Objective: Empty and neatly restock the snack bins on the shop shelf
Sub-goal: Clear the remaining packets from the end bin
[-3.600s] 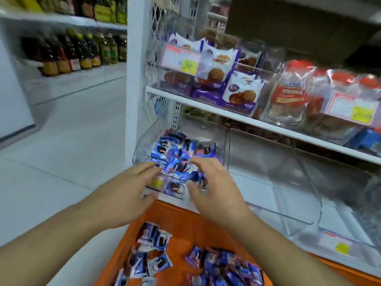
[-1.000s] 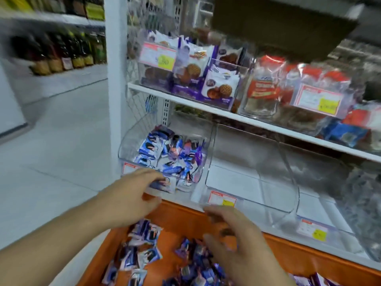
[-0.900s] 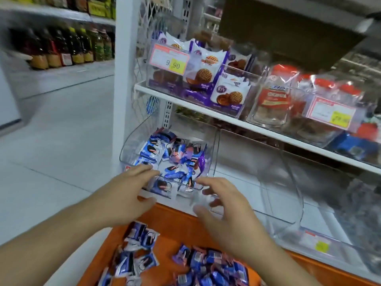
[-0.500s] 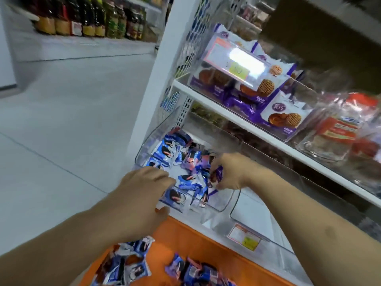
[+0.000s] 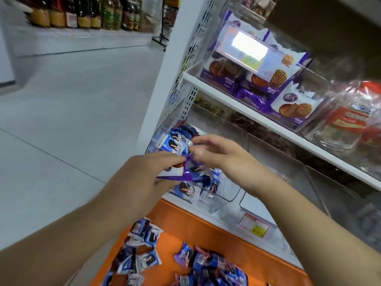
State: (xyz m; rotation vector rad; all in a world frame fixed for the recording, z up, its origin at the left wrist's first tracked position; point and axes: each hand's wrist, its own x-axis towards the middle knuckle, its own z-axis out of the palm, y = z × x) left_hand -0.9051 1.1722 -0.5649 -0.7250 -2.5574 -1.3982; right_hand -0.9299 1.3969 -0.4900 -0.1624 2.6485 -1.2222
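Two hands meet over the clear bin point(image 5: 224, 195). Left hand point(image 5: 144, 180) pinches a purple packet point(image 5: 181, 175) lying flat, pointing nine to three. Right hand point(image 5: 222, 155), at two o'clock, pinches its corner.

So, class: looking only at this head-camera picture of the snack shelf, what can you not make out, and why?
- Price label on the purple biscuit bin: washed out by glare.
- Small tag on the shelf edge: print too small.
- Packets in the clear bin: partly covered by the left hand and right hand.
- Orange surface: cut off by the bottom edge.
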